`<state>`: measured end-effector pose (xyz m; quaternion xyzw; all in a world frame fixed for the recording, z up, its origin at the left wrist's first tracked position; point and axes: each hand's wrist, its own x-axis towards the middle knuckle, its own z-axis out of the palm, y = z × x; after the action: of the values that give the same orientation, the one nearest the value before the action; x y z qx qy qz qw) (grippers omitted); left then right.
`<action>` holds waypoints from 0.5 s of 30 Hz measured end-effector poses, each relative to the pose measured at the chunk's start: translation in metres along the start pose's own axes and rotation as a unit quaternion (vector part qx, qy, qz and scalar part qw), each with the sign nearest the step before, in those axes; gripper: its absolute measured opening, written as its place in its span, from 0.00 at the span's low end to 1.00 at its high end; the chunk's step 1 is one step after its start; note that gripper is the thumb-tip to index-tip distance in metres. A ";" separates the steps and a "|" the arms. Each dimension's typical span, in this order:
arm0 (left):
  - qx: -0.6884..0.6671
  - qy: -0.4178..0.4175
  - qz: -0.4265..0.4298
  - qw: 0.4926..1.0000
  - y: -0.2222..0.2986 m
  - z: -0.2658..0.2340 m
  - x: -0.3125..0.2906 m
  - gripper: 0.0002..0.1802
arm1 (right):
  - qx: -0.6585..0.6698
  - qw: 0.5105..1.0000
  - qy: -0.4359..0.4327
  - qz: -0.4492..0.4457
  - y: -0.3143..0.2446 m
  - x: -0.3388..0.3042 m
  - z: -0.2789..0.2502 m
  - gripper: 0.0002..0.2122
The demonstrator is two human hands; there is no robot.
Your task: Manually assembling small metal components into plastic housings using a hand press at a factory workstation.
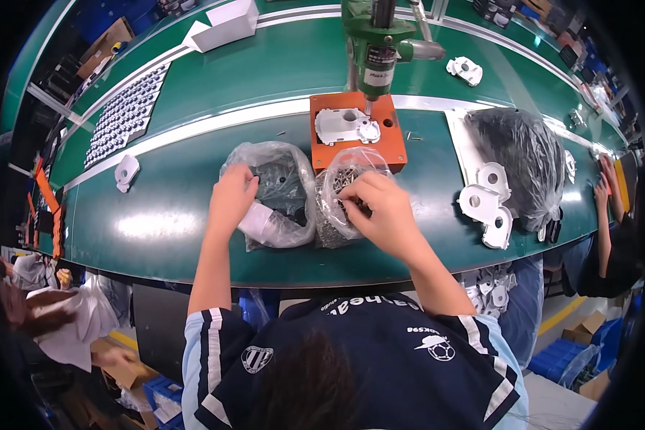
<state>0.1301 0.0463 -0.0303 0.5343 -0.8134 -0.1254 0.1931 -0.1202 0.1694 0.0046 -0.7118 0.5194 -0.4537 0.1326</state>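
A long green workbench (158,222) curves across the frame in a factory hall, with a white strip running along its middle and boxes and crates crowding the floor at the edges. At upper centre stands a green press (377,44) over an orange fixture block (387,147), and a white moulded housing (342,125) lies seated on that block.

Just below the block, at frame centre, sit 2 clear plastic bags touching each other. The left hand (231,198) rests on the left bag (272,195), which holds dark parts and something white; the fingers curl over its upper edge, but whether they pinch the film cannot be told. The right hand (383,208) is at the mouth of the right bag (340,204), full of small metal pieces that look like screws, with fingertips drawn together inside the opening, seemingly closed on 1 or more pieces.

The step in hand looks like picking small hardware from the bags. The next move would call for lifting a piece clear without snagging the film, while the other hand steadies its bag.

At right lie several white housings (487,208) beside a dark bag (519,161). At upper left is a tray of small parts (125,115). Another person's hands (605,188) work at the far right.
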 end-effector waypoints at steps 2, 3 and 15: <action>-0.062 -0.005 -0.009 0.998 0.007 -0.011 0.001 0.06 | -0.007 1.000 0.006 -0.006 0.001 0.000 0.000 0.05; -0.214 -0.034 -0.051 0.975 0.012 -0.017 0.001 0.05 | -0.012 1.000 0.009 -0.015 0.001 0.000 0.000 0.05; -0.540 -0.083 -0.042 0.837 0.031 -0.002 0.009 0.07 | -0.025 0.999 0.019 -0.031 0.005 0.000 -0.001 0.05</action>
<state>0.1020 0.0510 -0.0143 0.3666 -0.6064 -0.5964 0.3771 -0.1247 0.1672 0.0021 -0.7222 0.5109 -0.4574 0.0906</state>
